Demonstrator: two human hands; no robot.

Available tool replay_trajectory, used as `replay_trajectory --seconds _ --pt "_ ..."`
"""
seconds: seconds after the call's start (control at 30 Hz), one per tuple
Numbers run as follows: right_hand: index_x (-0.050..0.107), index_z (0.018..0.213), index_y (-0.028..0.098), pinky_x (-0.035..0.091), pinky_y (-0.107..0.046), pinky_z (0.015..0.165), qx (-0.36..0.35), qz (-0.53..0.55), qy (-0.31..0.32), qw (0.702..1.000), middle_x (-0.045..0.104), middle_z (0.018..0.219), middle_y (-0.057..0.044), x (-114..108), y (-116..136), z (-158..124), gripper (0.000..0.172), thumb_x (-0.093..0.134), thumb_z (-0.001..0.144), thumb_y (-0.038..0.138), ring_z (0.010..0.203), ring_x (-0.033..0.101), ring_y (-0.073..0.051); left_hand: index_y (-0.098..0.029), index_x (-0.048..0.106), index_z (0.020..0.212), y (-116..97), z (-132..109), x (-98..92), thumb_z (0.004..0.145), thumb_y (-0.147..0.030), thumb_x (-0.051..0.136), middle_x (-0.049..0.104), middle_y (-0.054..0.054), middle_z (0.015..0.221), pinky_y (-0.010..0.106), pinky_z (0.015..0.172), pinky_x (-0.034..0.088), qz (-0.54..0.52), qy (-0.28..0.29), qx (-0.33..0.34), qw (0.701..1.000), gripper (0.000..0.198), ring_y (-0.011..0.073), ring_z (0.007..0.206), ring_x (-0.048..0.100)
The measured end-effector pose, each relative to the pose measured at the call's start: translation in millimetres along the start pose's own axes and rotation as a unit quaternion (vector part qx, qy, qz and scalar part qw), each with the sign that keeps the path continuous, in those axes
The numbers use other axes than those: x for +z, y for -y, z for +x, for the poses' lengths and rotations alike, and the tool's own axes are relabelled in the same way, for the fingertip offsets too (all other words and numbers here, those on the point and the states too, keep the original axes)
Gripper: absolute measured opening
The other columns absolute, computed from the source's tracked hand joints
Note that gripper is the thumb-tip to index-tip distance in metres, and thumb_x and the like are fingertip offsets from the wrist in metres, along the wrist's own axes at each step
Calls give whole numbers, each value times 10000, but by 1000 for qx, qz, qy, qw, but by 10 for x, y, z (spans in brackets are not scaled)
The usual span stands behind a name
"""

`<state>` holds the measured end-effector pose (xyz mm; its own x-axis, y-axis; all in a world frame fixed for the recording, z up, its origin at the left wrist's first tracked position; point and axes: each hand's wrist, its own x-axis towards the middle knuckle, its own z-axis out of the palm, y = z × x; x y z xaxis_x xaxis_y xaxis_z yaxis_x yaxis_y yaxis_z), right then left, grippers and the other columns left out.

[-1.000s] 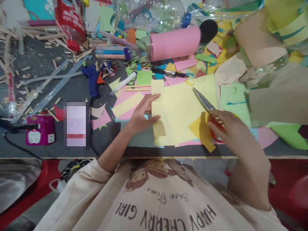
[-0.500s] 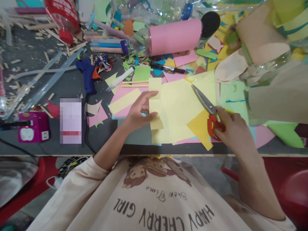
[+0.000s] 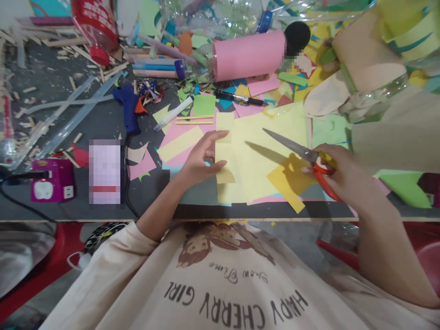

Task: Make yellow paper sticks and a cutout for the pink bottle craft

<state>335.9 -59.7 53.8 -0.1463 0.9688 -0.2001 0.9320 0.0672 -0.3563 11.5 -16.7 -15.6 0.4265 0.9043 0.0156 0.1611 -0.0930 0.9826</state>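
Observation:
My left hand [image 3: 202, 158] is at a pale yellow paper strip [image 3: 225, 149], its thumb and forefinger lying over the strip's left edge and its other fingers curled behind. The strip has creases across it and lies beside a larger pale yellow sheet [image 3: 250, 169]. My right hand [image 3: 338, 169] grips a pair of scissors [image 3: 292, 145] by the red and yellow handles. The blades look closed and point left, raised above the sheet, with their shadow on it. Under that shadow lies a darker yellow paper piece [image 3: 287, 183].
Beyond the sheets lie a black pen [image 3: 240, 97], a white marker [image 3: 174, 113] and a bottle wrapped in pink paper [image 3: 249, 56]. To the left are a blue glue gun [image 3: 128, 107], clear glue sticks [image 3: 77, 117], a purple power socket [image 3: 53, 180] and a pixelated phone-like object [image 3: 105, 172].
My right hand has lifted the scissors off the sheet and shifted right, and the blades now point more to the left. The left hand stays at the strip. The view has shifted slightly.

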Motion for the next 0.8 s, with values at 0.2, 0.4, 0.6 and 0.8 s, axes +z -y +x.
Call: replay_trajectory --seconds 0.2,0.4,0.6,0.8 --pt "524 1085 202 467 -387 749 -63 -40 77 994 631 1013 -155 -3 187 56 446 391 912 591 892 591 -292 -322 480 1329 8 -20 -7 795 -588 642 483 77 1376 217 574 512 -2 11 3 1000 618 65 687 567" --pt "544 1125 227 488 -431 738 -67 -29 120 990 644 1085 -154 60 319 131 575 303 891 693 918 623 -327 -309 466 1354 -21 -33 11 813 -564 636 470 76 1407 215 627 525 -4 32 7 999 621 172 968 633" --pt "571 1132 212 485 -403 697 -92 -39 124 987 659 1056 -152 80 415 212 586 359 876 694 887 636 -322 -278 475 1362 -42 -41 24 836 -521 625 460 96 1427 200 646 510 -3 50 16 999 599 218 1125 582" --pt "582 1160 208 477 -375 663 -109 -47 123 985 663 1040 -138 93 461 268 571 361 891 661 829 639 -286 -291 483 1360 -22 -43 27 843 -518 622 471 98 1409 213 655 521 -9 62 25 998 581 230 1155 563"
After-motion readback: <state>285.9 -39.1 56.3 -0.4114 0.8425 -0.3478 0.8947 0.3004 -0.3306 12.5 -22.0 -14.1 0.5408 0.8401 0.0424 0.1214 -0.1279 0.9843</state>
